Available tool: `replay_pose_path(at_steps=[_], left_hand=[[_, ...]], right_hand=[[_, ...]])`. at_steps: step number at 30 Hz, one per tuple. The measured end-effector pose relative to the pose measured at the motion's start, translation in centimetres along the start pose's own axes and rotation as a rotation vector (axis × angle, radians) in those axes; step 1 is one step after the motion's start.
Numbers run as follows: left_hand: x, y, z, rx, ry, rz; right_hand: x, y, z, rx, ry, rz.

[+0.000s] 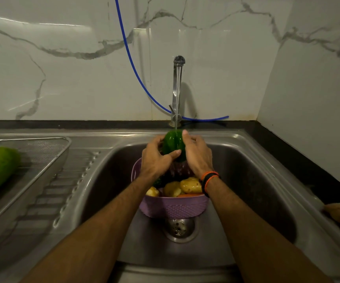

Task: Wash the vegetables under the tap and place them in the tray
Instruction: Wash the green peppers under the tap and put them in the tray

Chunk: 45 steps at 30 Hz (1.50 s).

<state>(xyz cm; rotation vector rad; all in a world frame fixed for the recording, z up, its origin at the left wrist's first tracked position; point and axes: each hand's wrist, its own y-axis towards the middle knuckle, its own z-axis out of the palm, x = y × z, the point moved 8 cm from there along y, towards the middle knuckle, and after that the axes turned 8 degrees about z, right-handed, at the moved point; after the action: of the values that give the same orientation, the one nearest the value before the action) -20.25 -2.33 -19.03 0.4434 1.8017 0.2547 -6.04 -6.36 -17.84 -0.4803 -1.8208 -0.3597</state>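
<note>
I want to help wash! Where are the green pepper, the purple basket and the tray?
green pepper [173, 145]: head view, its shiny side.
purple basket [173, 208]: head view, front wall.
tray [62, 149]: head view, right mesh wall.

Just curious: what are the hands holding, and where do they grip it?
Both hands hold a green pepper under the tap: left hand and right hand on opposite sides.

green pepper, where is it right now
In the head view, the green pepper is held between both hands under the tap, above the purple basket.
</note>
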Motion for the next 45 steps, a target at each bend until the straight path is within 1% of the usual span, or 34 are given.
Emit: replay_pose_path(at_steps=[1,3,5,8,11,13,15,18,20,22,25,29,31,34,37,40,43,45], left_hand=[[0.0,-0.1,0.2,0.02,0.01,0.005],[-0.1,-0.3,0.4,0.059,0.023,0.012],[-0.1,-0.4,0.6,0.09,-0.011,0.009],[-0.2,-0.4,0.8,0.151,-0.08,0.004],[0.4,-0.5,0.4,0.17,-0.056,-0.015],[1.1,-0.4,0.1,0.165,-0.045,-0.055],[1.4,-0.3,0.2,0.167,-0.002,-0.058],[1.6,-0.2,-0.1,0.142,0.037,-0.048],[1.8,-0.3,-0.1,0.158,0.025,-0.06],[1.6,-0.5,-0.2,0.178,0.052,-0.056],[0.8,-0.8,0.0,0.196,0.108,-0.01],[0.3,-0.8,0.3,0.189,0.134,0.038],[0.0,-0.8,0.2,0.161,0.152,0.061],[-0.2,-0.6,-0.2,0.085,0.163,0.071],[-0.1,-0.4,-0.6,0.01,0.135,0.043],[-0.1,-0.2,-0.6,-0.013,0.141,0.029],[-0.3,-0.1,-0.8,-0.028,0.131,0.021],[-0.2,0.0,-0.9,-0.018,0.134,0.02]], right_hand=[[0.9,-0.4,0.3,0.034,-0.016,-0.107],[1.7,-0.5,1.1,0.082,-0.095,-0.233],[1.8,-0.6,1.9,0.107,-0.166,-0.294],[1.9,-0.5,1.8,0.094,-0.153,-0.366],[1.7,-0.1,1.1,0.087,-0.098,-0.354],[1.5,0.2,0.8,0.082,-0.092,-0.334],[1.4,0.3,0.6,0.093,-0.101,-0.332],[1.1,0.2,1.3,0.191,-0.195,-0.333],[0.8,0.1,1.9,0.236,-0.271,-0.341],[0.7,0.2,1.9,0.215,-0.283,-0.344],[0.9,0.4,1.3,0.162,-0.266,-0.298],[1.5,0.2,0.8,0.164,-0.32,-0.281],[2.0,-0.4,0.8,0.17,-0.343,-0.31],[3.1,-1.8,1.5,0.142,-0.463,-0.446],[3.8,-2.9,2.3,0.049,-0.597,-0.582],[4.5,-3.3,2.0,0.006,-0.566,-0.62],[4.3,-3.0,3.1,0.119,-0.661,-0.566],[3.6,-2.7,4.0,0.218,-0.661,-0.502]])
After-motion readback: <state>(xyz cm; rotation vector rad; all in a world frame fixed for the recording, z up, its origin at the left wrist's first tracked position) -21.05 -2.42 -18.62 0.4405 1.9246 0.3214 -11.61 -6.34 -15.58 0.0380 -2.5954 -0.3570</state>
